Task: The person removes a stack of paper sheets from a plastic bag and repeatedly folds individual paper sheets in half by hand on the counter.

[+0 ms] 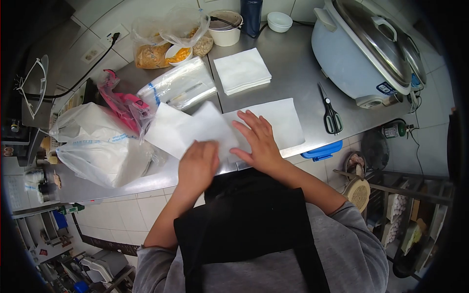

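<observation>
White paper sheets (283, 122) lie along the front edge of the steel counter, some overlapping at an angle to the left. My left hand (198, 163) is at the near edge of a raised, blurred white sheet (210, 124), its fingers curled on the paper. My right hand (259, 144) rests on the sheets with its fingers spread. Behind them sits a neat stack of folded white sheets (242, 71). A clear plastic packet (181, 85) lies to the left of that stack.
White plastic bags (107, 146) and a pink bag (119, 102) fill the left side. Scissors (332, 116) lie at the right, before a large cooker (356, 53). Food bags (151, 53), a lidded tub (225, 31) and a small bowl (279, 22) stand along the wall.
</observation>
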